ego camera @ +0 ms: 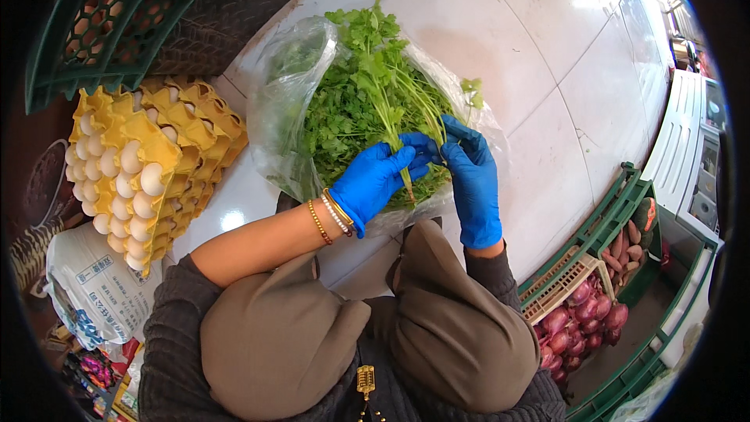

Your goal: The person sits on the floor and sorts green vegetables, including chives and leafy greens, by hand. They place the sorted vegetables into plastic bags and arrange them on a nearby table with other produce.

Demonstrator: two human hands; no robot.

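My left hand (381, 173), in a blue glove, grips a small bunch of cilantro stems (387, 111), their root end poking out below the fingers. Close against it, my right hand (472, 179), also gloved in blue, pinches the lower ends of a few thin stems (432, 114) between thumb and fingers. Under both hands, a large heap of leafy cilantro (343, 108) fills an opened clear plastic bag (275, 146) on the floor. A single leafy sprig (472, 91) shows beyond the right fingers; where its stem ends is hidden.
Stacked yellow trays of eggs (158, 158) stand at the left, beneath a green crate (135, 17). A white printed sack (105, 287) slumps below them. At right are red onions (586, 322), sweet potatoes (624, 252) and a green rack (586, 234). White floor tiles (498, 29) surround the bag.
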